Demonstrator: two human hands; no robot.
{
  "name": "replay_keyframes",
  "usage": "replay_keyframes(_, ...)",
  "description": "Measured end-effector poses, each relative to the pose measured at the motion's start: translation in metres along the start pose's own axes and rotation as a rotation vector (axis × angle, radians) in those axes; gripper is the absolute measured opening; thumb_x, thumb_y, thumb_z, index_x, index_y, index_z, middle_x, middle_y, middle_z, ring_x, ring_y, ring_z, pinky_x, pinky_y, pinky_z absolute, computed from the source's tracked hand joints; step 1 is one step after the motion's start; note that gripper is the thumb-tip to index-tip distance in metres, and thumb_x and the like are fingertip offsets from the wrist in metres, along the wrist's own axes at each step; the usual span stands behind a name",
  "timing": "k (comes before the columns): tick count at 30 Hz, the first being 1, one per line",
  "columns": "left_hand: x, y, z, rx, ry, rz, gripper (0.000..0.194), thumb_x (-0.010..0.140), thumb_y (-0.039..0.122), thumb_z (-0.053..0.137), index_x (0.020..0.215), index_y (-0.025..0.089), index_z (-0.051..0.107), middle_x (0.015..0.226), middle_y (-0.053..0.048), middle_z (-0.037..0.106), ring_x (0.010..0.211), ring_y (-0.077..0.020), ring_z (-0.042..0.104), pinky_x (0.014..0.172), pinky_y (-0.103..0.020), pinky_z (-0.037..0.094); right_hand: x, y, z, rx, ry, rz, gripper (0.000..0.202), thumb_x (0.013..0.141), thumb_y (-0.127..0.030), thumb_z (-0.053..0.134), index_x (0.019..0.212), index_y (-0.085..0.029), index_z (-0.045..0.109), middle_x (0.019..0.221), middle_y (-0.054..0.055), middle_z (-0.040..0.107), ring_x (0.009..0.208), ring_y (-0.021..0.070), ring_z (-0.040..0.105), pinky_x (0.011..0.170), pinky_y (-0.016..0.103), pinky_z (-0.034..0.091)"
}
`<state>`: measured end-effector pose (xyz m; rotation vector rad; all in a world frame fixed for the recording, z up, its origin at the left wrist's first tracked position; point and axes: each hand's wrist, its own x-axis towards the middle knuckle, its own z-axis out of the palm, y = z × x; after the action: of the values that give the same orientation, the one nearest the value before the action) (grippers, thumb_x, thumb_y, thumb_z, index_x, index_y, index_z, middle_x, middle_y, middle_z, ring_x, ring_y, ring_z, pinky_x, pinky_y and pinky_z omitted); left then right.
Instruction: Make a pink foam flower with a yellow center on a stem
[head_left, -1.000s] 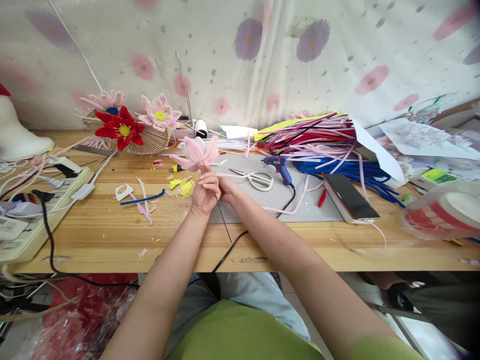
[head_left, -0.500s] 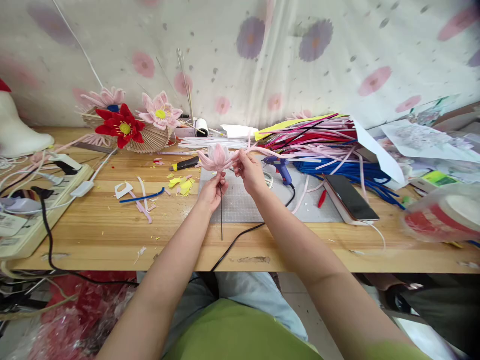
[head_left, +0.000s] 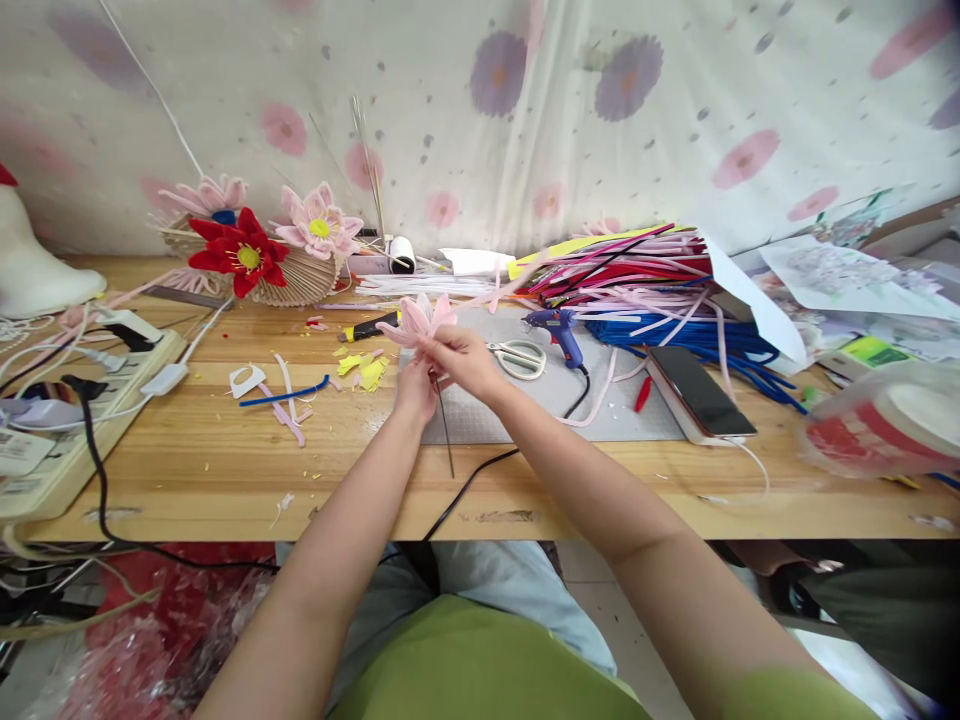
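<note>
A pink fuzzy flower (head_left: 417, 318) is held up over the left edge of the grey cutting mat (head_left: 480, 415). My left hand (head_left: 417, 388) is closed around its base, where a thin dark stem (head_left: 448, 436) slants down below the fingers. My right hand (head_left: 459, 358) crosses in front of the left one, its fingers pinched at the lower right of the petals. A pale pink strip (head_left: 501, 290) runs from near the flower up to the right. The exact grip of the right fingertips is hidden.
White-handled scissors (head_left: 519, 360), a purple glue gun (head_left: 556, 333) and a phone (head_left: 701, 388) lie to the right. Bundled coloured stems (head_left: 630, 270) are behind. Finished flowers (head_left: 247, 257), yellow scraps (head_left: 371, 372) and a power strip (head_left: 97, 430) are on the left.
My right hand has moved left, in front of my left hand. The flower has shifted slightly left and tilted. The scissors are now uncovered.
</note>
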<state>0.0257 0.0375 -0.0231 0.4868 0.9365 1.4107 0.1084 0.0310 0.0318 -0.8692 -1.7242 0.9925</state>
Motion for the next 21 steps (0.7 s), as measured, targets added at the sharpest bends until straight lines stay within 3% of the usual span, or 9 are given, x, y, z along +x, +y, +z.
replay_keyframes(3,-0.009,0.004,0.001,-0.021,-0.049,-0.082,0.012,0.080,0.019,0.053,0.070,0.015,0.052,0.048,0.009,0.036,0.034,-0.0017,0.030,0.040,-0.014,0.038,0.001,0.010,-0.020,0.247,0.165,0.108,0.040,0.075,-0.055,0.053,0.065,-0.016,0.059,0.053,-0.002,0.051,0.045,0.0071,0.044,0.045,0.022,0.032)
replay_keyframes(6,-0.016,0.009,0.005,-0.112,-0.126,-0.090,0.015,0.083,0.017,0.052,0.068,0.013,0.052,0.048,0.008,0.031,0.033,-0.0006,0.024,0.032,-0.011,0.025,0.001,0.019,-0.036,0.333,0.278,0.117,0.038,0.072,-0.053,0.058,0.064,-0.016,0.060,0.053,-0.002,0.054,0.044,0.0060,0.044,0.043,0.020,0.033)
replay_keyframes(10,-0.018,0.014,0.006,-0.314,-0.243,-0.130,0.021,0.089,0.012,0.041,0.072,0.011,0.053,0.053,0.006,0.034,0.037,0.0007,0.027,0.030,-0.007,0.018,-0.004,0.027,-0.044,0.402,0.319,0.159,0.036,0.070,-0.050,0.061,0.061,-0.016,0.061,0.051,-0.001,0.055,0.041,0.0051,0.044,0.041,0.020,0.031)
replay_keyframes(15,-0.015,0.018,-0.001,-0.456,-0.261,-0.195,0.033,0.094,0.017,0.028,0.072,0.011,0.051,0.053,0.006,0.032,0.037,0.0003,0.026,0.029,-0.005,0.019,-0.010,0.039,-0.044,0.530,0.317,0.220,0.028,0.071,-0.041,0.063,0.062,-0.015,0.062,0.052,-0.001,0.056,0.041,0.0044,0.044,0.040,0.018,0.029)
replay_keyframes(17,-0.017,0.019,-0.002,-0.504,-0.299,-0.199,0.033,0.095,0.018,0.027,0.072,0.012,0.050,0.053,0.006,0.031,0.037,0.0001,0.027,0.030,-0.004,0.022,-0.008,0.045,-0.042,0.598,0.332,0.307,0.024,0.074,-0.035,0.060,0.064,-0.014,0.062,0.051,-0.001,0.055,0.039,0.0036,0.042,0.038,0.017,0.028)
replay_keyframes(21,-0.027,0.022,0.001,-0.577,-0.344,-0.144,0.028,0.093,0.013,0.031,0.071,0.016,0.048,0.052,0.006,0.030,0.038,-0.0007,0.028,0.032,-0.002,0.023,0.002,0.057,-0.029,0.682,0.304,0.641,0.024,0.080,-0.025,0.052,0.060,-0.013,0.057,0.044,-0.004,0.047,0.035,0.0022,0.036,0.035,0.015,0.023)
